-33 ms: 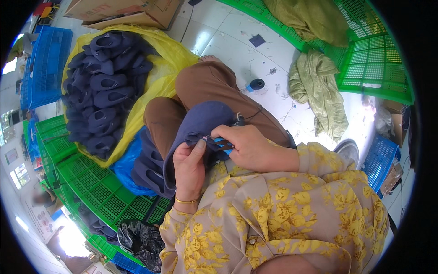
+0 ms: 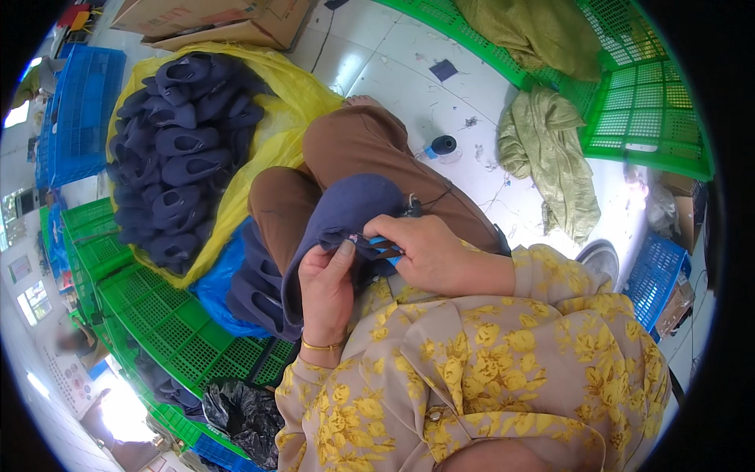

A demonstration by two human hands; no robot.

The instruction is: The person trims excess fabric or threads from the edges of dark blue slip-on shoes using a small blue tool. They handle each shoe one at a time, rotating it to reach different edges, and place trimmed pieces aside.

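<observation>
A navy cloth shoe upper point(image 2: 354, 201) lies across my lap, its rounded end pointing away from me. My left hand point(image 2: 327, 287) pinches its near edge between thumb and fingers. Closed around what look like blue-handled thread snips point(image 2: 396, 260), my right hand point(image 2: 434, 256) meets the same edge just right of my left thumb. The fingers of that hand hide most of the tool, and its tip cannot be made out. Several more navy uppers point(image 2: 255, 295) are stacked left of my lap, beside a blue plastic bag point(image 2: 219, 297).
A yellow sack point(image 2: 277, 149) full of navy uppers point(image 2: 182, 141) stands front left. Green crates point(image 2: 169, 315) line my left side; another green crate point(image 2: 645, 118) is at far right. A dark thread spool point(image 2: 443, 145) and olive cloth point(image 2: 546, 161) lie on the tiled floor.
</observation>
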